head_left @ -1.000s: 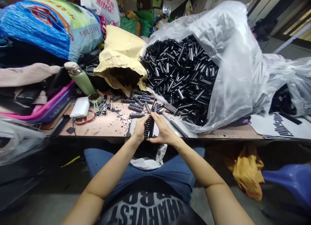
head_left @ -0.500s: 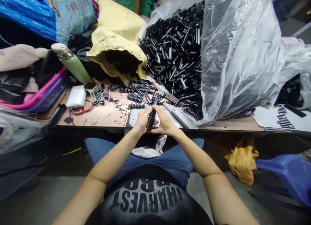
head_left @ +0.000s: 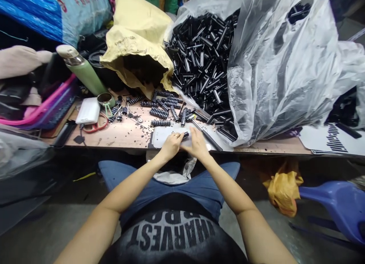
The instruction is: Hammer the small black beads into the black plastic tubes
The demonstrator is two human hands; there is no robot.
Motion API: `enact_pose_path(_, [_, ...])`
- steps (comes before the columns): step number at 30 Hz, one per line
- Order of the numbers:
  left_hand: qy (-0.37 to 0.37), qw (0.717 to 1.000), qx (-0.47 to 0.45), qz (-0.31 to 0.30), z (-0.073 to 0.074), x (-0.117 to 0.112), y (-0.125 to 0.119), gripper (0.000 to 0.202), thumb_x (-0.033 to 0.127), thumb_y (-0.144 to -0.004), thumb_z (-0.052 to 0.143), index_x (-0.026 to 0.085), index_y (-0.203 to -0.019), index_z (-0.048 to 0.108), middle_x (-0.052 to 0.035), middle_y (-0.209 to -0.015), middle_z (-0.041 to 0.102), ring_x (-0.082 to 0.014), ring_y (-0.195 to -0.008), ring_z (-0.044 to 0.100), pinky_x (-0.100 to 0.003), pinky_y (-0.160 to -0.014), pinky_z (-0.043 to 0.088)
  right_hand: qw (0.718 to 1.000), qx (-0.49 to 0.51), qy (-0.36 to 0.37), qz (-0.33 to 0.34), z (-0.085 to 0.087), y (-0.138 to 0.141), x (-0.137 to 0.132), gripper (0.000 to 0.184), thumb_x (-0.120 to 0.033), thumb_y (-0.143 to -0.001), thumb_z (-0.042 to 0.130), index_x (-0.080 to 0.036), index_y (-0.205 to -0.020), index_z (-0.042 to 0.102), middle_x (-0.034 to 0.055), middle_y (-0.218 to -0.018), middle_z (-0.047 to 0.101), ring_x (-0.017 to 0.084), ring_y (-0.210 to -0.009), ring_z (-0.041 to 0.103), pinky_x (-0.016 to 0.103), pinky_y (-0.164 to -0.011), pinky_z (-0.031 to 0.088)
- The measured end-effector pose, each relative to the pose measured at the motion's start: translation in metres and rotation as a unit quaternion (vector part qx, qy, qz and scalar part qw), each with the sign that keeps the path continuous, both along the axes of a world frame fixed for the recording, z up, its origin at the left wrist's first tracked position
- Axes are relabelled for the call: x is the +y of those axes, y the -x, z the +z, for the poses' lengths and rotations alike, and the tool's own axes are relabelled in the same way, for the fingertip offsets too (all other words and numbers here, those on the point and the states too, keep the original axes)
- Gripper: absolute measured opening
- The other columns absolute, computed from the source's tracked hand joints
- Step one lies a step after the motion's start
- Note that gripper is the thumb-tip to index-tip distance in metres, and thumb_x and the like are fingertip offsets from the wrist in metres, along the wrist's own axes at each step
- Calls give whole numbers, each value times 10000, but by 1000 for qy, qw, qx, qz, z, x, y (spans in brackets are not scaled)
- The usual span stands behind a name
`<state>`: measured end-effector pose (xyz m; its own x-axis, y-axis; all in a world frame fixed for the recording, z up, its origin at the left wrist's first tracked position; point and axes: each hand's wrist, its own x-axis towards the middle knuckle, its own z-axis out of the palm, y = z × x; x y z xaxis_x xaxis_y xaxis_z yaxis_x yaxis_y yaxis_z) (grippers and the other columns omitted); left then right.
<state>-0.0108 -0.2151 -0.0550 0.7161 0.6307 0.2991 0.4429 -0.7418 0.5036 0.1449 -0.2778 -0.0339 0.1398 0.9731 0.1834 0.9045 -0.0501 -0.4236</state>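
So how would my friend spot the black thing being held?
Find the big see-through plastic bag of black tubes. Nearer the person, at the pale pad's near edge, is the left hand. The black piece pokes out there, held; the patterned rolls lie loose.

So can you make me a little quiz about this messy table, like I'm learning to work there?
1. Which hand's grip does the black piece poke out of?
2. True or false: the green flask is to the right of the yellow bag.
3. Fill the gap: the big plastic bag is open, showing lots of black ____.

Key:
1. The left hand.
2. False; the green flask is to the left of the yellow bag.
3. tubes.
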Motion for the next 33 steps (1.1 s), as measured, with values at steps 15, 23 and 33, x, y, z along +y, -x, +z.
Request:
enact_pose_path(15, [-84, 993, 83, 0, -3, 0, 12, 433, 125, -957, 291, 196, -1326, 508, -137, -1219, 627, -283, -1173, 523, -509, -1000, 280, 969, -43, 210, -125, 43, -6, -91, 359, -380, -996, 249, -173, -943, 538, 52, -661, 631, 183, -548, 583, 263, -537, 295])
enact_pose_path(23, [-92, 991, 97, -9, -10, -27, -14, 589, 289, -935, 346, -25, -1431, 306, -259, -1473, 345, -322, -1419, 232, -504, -1130, 186, 992, -9, 121, -24, 63, 35, -73, 405, -426, -995, 214, -193, -1004, 545, 83, -784, 684, 179, -627, 628, 247, -555, 350])
enact_pose_path(33, [-9, 996, 80, -27, 25, -16, -10, 340, 175, -925, 374, 112, -1143, 626, -177, -947, 652, -293, -902, 594, -403, -754, 466, 979, -74, 161, -103, 49, -13, -77, 389, -435, -997, 254, -198, -922, 553, 57, -712, 668, 197, -614, 623, 263, -563, 312])
